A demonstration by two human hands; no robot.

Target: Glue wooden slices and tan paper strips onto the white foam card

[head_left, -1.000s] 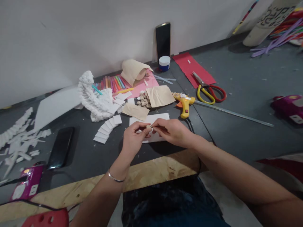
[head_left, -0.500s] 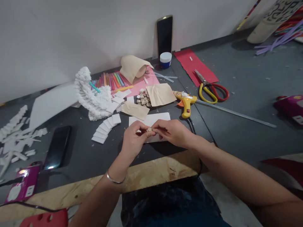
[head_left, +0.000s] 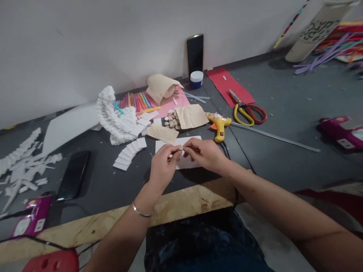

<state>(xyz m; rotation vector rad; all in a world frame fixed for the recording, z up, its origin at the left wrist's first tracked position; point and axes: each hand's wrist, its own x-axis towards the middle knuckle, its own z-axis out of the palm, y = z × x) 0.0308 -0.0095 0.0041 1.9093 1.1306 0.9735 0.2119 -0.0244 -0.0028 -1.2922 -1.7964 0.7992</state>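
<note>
Your left hand (head_left: 163, 166) and right hand (head_left: 205, 154) meet with fingertips closed narrowly on a small wooden disc (head_left: 180, 149), held just above a white card (head_left: 181, 164); its small size leaves little to grip, so a slipped pinch could drop it; your right wrist could also catch the yellow hot glue gun (head_left: 219, 126) and its cord (head_left: 227, 149) nearby.

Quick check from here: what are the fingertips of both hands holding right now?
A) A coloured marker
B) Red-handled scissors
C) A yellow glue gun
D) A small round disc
D: the small round disc is pinched between the fingertips of the left hand and the right hand, just above the white sheet.
</note>
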